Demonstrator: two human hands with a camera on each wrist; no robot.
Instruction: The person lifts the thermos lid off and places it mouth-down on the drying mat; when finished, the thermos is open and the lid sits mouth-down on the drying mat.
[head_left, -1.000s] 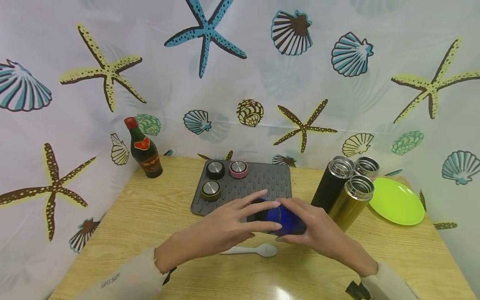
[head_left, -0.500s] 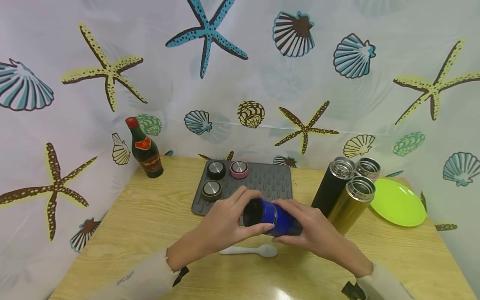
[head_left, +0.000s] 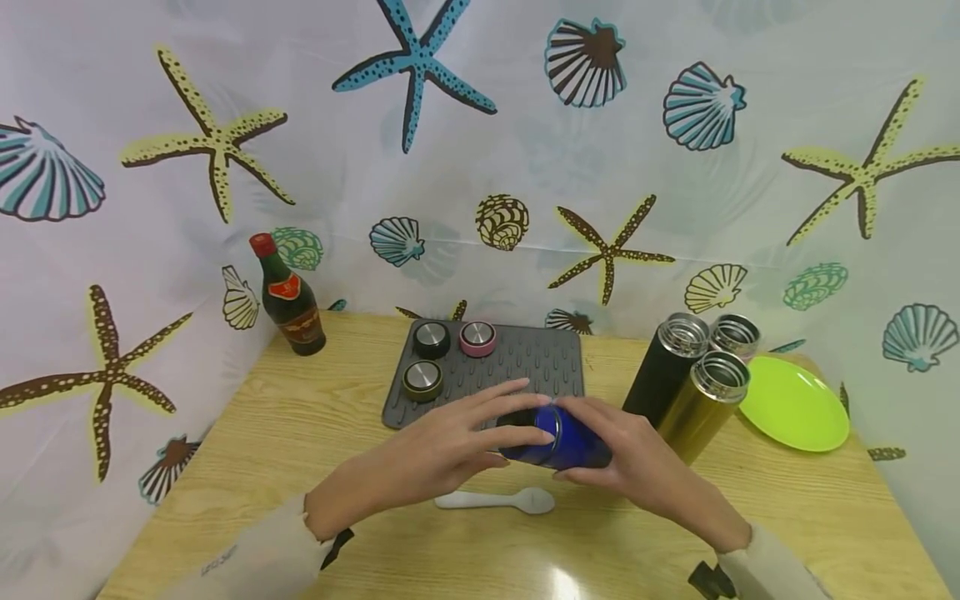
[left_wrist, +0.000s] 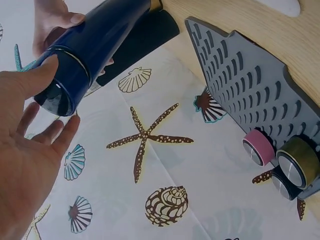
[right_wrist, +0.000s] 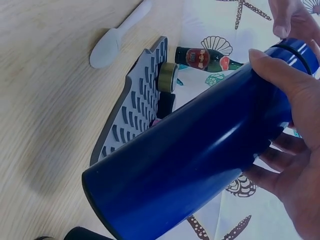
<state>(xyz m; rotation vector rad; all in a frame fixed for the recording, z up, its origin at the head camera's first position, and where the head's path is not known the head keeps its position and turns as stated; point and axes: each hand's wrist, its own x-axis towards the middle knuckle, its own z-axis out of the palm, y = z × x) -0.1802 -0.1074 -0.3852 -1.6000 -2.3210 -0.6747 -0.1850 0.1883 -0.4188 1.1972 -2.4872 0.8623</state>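
A dark blue flask lies level in the air above the wooden table, lid end to the left. My right hand grips its body from the right; the right wrist view shows the fingers curled round the blue flask. My left hand reaches over the lid end with straight, spread fingers. In the left wrist view its thumb touches the side of the blue lid while the fingers stay off it.
A grey ribbed mat behind the hands carries a black lid, a pink lid and a gold lid. Three open flasks and a green plate stand right. A white spoon lies near; a dark bottle far left.
Half a second ago my left hand curled round the lid end; now its fingers are stretched out straight over it again. The flask has sunk slightly.
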